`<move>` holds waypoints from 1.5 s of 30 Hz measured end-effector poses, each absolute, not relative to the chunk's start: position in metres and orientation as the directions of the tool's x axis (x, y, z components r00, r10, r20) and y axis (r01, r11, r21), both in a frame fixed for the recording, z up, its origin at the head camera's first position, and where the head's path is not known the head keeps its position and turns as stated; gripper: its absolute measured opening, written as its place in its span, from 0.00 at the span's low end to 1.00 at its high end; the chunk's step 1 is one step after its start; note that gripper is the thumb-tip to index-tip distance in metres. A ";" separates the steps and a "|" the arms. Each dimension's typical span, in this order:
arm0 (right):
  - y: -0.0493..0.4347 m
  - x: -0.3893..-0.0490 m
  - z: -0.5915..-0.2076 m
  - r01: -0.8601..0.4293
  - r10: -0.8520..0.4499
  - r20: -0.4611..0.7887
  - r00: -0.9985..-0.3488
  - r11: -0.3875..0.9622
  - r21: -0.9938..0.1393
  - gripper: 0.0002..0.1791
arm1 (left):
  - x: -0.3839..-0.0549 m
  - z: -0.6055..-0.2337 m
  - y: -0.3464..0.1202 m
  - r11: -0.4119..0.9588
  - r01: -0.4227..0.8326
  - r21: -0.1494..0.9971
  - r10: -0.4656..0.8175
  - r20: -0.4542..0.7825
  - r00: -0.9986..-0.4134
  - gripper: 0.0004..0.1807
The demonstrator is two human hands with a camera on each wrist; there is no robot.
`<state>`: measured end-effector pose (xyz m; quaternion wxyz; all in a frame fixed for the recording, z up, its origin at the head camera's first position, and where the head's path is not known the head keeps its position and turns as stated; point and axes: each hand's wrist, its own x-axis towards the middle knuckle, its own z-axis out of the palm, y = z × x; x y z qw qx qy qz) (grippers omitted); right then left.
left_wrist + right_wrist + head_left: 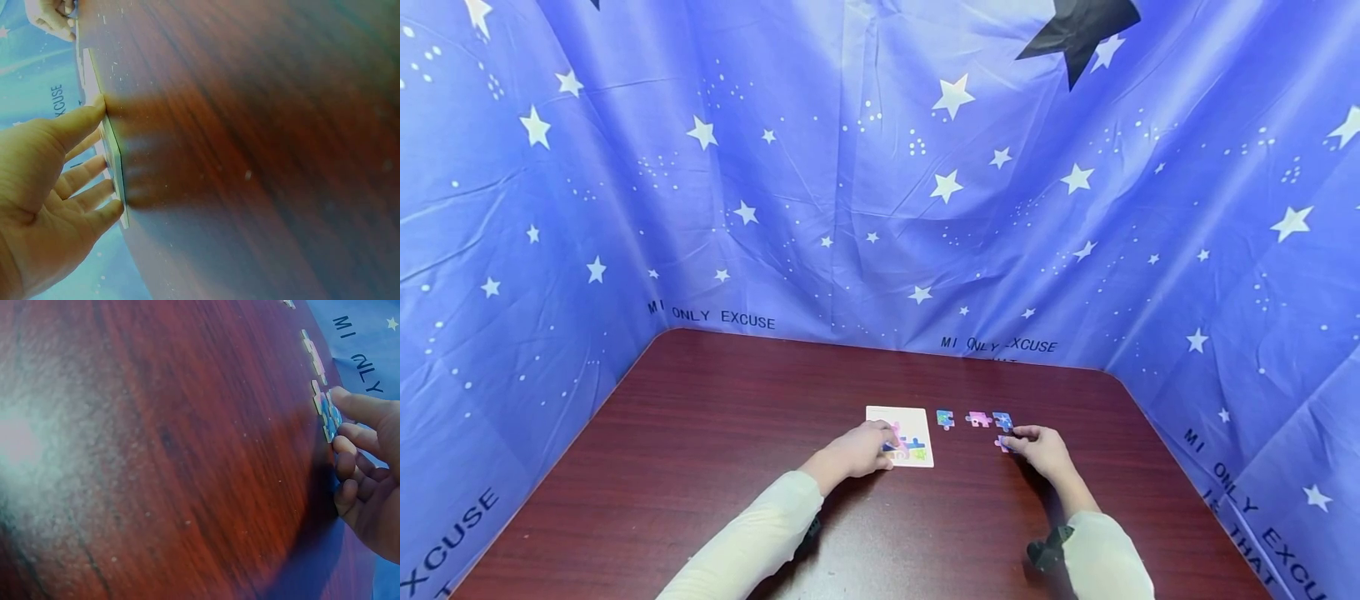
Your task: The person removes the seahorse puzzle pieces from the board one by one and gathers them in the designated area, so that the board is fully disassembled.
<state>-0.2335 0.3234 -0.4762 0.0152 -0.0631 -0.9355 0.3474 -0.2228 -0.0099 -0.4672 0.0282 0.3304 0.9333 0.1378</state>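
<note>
A white-framed jigsaw board [919, 414] with several coloured pieces fitted in it lies on the table. My left hand [856, 451] rests over its left part, hiding some of the picture; in the left wrist view, the thumb and fingertips touch the board's edge [115, 147]. To the right of the board, my right hand [1047, 454] pinches a pink-and-blue puzzle piece [1002, 443] between thumb and finger. Close above it lies a blue puzzle piece [1002, 420]. In the right wrist view, the pinched piece [335, 411] overlaps another piece [324, 409].
A pink puzzle piece [977, 419] and a green-and-blue one [944, 419] lie in a row between the board and the right hand. Dark red wood-grain table [737, 400] surrounds them. A blue star-patterned curtain [865, 208] hangs along the back and both sides.
</note>
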 end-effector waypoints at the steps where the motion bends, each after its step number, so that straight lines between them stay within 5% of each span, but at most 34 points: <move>1: 0.323 -0.233 -0.476 0.106 0.125 -0.017 -0.992 0.755 -0.647 0.26 | -0.223 -0.467 -0.010 0.744 0.608 0.277 0.624 0.038 -0.781 0.15; 36: 0.321 -0.233 -0.472 0.105 0.132 0.000 -0.991 0.790 -0.605 0.27 | -0.223 -0.470 -0.013 0.743 0.593 0.310 0.612 0.044 -0.789 0.14; 45: 0.321 -0.231 -0.470 0.144 0.170 -0.031 -0.985 0.709 -0.690 0.23 | -0.222 -0.471 -0.021 0.732 0.587 0.345 0.605 0.067 -0.794 0.16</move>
